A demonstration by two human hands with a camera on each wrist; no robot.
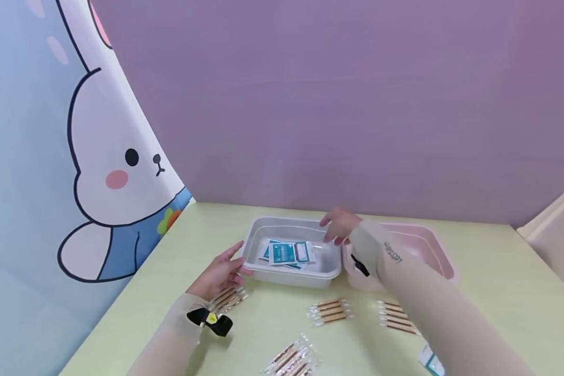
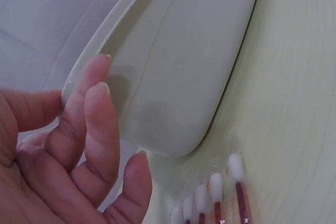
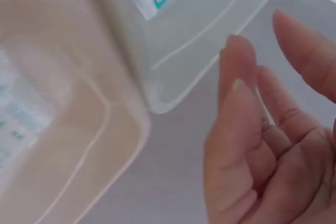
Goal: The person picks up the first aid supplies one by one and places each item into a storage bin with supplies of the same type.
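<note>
A pale grey plastic basin (image 1: 289, 277) sits near the back of the table with several teal-and-white flat packets (image 1: 289, 253) lying inside. At its left end is my left hand (image 1: 221, 272), fingers spread and relaxed. In the left wrist view the thumb tip is right at the basin rim (image 2: 86, 51) and the fingers overlap the wall. My right hand (image 1: 340, 225) hovers by the basin's back right corner, fingers loosely bent with nothing between them. Beside it stands a pink basin (image 1: 439, 250), partly covered by my right forearm; the right wrist view shows packets (image 3: 18, 121) inside it.
Clear sachets of cotton swabs lie on the yellow table: one below my left hand (image 1: 227, 298), one in the middle (image 1: 330, 312), one at right (image 1: 397, 316) and one in front (image 1: 292, 360). A teal-and-white packet (image 1: 431, 360) is partly under my right forearm. A purple wall (image 1: 338, 104) rises behind.
</note>
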